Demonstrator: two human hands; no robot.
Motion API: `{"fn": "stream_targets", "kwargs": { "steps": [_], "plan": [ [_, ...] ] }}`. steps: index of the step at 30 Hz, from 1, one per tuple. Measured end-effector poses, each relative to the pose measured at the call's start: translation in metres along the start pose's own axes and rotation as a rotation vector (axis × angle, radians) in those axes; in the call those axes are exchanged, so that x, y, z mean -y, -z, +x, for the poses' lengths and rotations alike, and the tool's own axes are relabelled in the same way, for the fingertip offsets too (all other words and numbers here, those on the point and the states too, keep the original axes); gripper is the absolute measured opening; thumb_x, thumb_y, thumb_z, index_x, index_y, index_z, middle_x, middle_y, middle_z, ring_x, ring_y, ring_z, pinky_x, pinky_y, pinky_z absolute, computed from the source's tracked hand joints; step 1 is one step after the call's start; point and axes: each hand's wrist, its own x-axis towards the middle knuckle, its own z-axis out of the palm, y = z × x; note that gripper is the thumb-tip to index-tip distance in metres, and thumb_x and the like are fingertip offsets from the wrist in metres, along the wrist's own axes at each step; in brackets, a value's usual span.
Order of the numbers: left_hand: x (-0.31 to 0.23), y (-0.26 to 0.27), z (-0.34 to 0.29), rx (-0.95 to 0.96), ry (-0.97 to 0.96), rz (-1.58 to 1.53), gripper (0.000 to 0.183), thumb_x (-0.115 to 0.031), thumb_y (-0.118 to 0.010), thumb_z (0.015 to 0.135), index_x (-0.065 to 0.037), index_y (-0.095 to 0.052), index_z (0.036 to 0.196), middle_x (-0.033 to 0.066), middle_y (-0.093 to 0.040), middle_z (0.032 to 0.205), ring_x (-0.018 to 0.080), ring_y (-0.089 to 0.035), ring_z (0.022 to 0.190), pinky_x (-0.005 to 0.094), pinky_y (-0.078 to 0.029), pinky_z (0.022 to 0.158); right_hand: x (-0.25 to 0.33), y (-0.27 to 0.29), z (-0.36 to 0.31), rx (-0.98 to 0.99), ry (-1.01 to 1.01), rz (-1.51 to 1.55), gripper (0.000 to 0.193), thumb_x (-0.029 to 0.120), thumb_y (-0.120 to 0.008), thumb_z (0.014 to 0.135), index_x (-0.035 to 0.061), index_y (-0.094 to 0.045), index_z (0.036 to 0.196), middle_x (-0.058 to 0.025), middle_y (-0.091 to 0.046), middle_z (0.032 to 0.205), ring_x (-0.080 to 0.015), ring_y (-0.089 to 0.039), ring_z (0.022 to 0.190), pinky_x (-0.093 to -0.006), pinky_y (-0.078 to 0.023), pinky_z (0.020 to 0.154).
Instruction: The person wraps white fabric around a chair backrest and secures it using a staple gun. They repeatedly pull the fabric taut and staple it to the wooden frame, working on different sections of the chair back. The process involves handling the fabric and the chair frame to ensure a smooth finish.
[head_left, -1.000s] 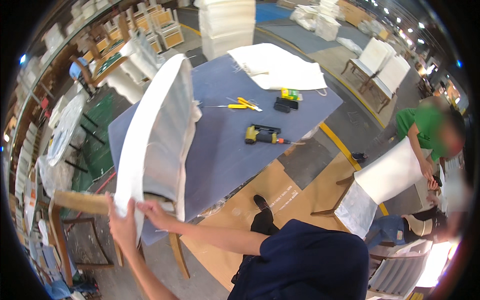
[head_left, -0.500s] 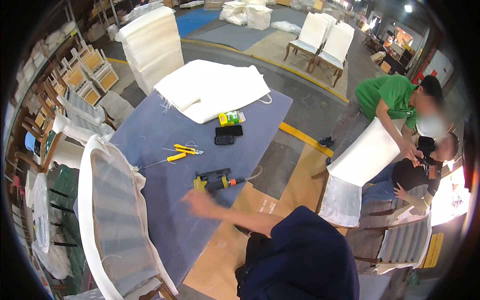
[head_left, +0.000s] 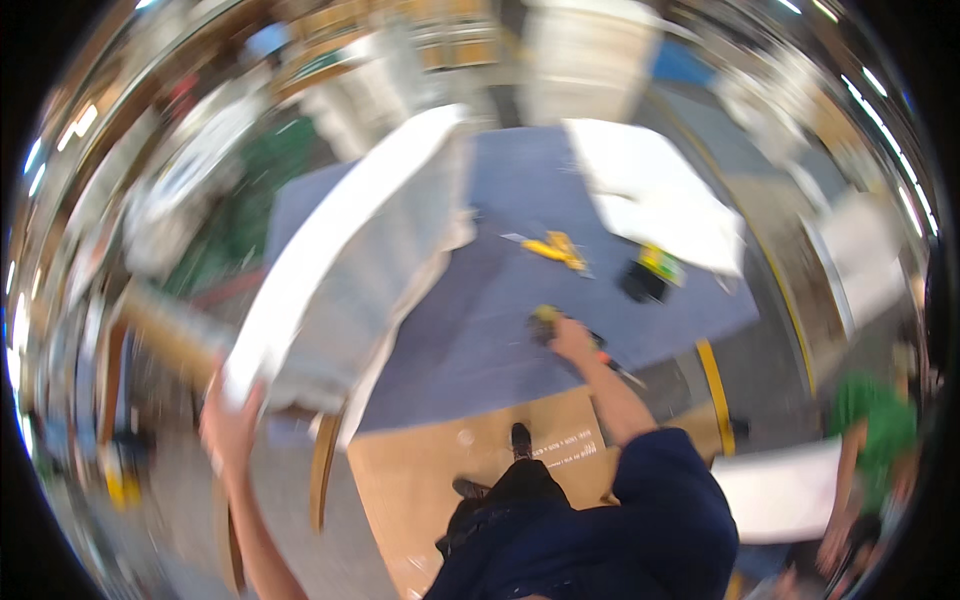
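A chair (head_left: 375, 250) with a white-covered back leans across the left part of the blue-topped table (head_left: 500, 365). My left hand (head_left: 230, 425) grips the white padded edge of that back at its lower left corner; blur softens the fingers. My right hand (head_left: 573, 342) is closed around a yellow and black pneumatic staple gun (head_left: 543, 322), which has an orange fitting at its hose end. Beyond the gun lie yellow-handled hand tools (head_left: 558, 250). To their right are a dark phone-like item (head_left: 642, 284) and a small yellow-green box (head_left: 661, 262).
White fabric (head_left: 655, 195) covers the table's far right. A tall white stack (head_left: 588, 70) stands behind. Cardboard (head_left: 470, 450) lies under my feet. At lower right, a person in green (head_left: 872, 430) bends by a white chair back (head_left: 780, 490). Shelving lines the left.
My view has swung left. My right hand has come onto the staple gun and grasped it. My left hand has come into view, holding the chair back's edge.
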Motion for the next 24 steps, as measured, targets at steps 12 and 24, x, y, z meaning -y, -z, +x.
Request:
{"fn": "stream_targets", "kwargs": {
  "steps": [12,24],
  "plan": [
    [0.021,0.003,-0.005,-0.009,0.064,0.11,0.079,-0.052,-0.073,0.075,-0.026,-0.053,0.147,0.018,-0.075,0.096,0.0376,-0.073,0.082,0.0463,-0.058,0.075,0.327,0.051,-0.158,0.365,0.369,1.323,0.013,0.008,-0.067,0.087,0.0021,-0.063,0.098,0.0,-0.051,0.062,-0.0104,-0.05,0.052,-0.0274,-0.043,0.051],
    [0.02,0.006,-0.006,0.025,0.076,0.038,0.082,-0.047,-0.079,0.072,-0.027,-0.052,0.147,0.0207,-0.073,0.084,0.0375,-0.073,0.079,0.0458,-0.058,0.07,0.419,0.054,-0.158,-0.025,0.709,1.043,0.019,0.014,-0.072,0.083,-0.0013,-0.068,0.095,-0.012,-0.068,0.086,-0.0281,-0.065,0.082,-0.0395,-0.049,0.077]
  ]
}}
